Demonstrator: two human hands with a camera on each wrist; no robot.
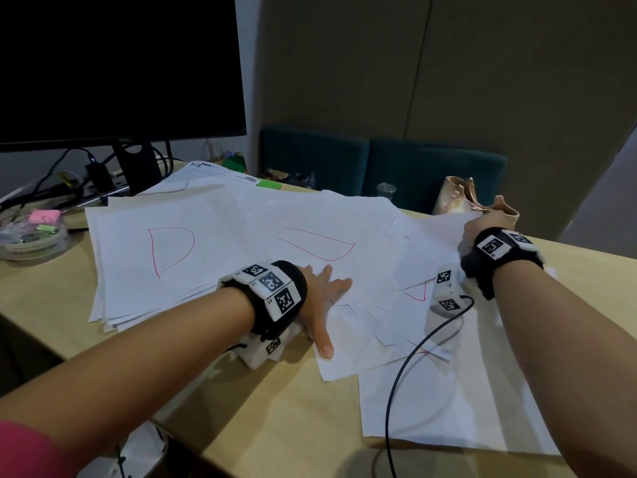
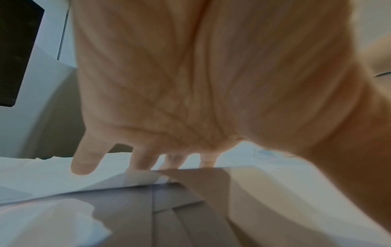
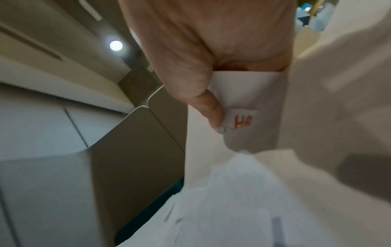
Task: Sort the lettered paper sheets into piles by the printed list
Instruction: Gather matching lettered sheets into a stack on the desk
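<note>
1. The left hand (image 1: 320, 301) is lying palm down with its fingers spread and straight, pressing on a white paper sheet marked with a red D (image 1: 310, 250) near the middle of the light wooden table (image 1: 282, 408); it is clasping nothing.
2. In the left wrist view the straight fingertips (image 2: 84, 165) are touching the top of the white paper, with the edges of more sheets showing below them.
3. The right hand (image 1: 482, 229) is reaching to the far right of the spread, where it is pinching the raised edge of a white paper sheet (image 1: 444, 236).
4. In the right wrist view the thumb (image 3: 211, 113) is curling over that held white sheet (image 3: 243, 90), right beside a small white label lettered "HR" in red (image 3: 243, 120); the fingers behind the paper are hidden.
5. A neater pile of white sheets topped by another red D (image 1: 165, 250) is sitting on the left part of the table, just beside the sheet under the left hand.
6. Loose white sheets (image 1: 448, 401) are overlapping on the right, one showing part of a red mark (image 1: 417, 293).
7. A printed white page with lines of text (image 1: 213, 169) is lying at the far edge, near the stand of a black monitor (image 1: 117, 63).
8. A black cable (image 1: 403, 367) is trailing over the right-hand sheets.
</note>
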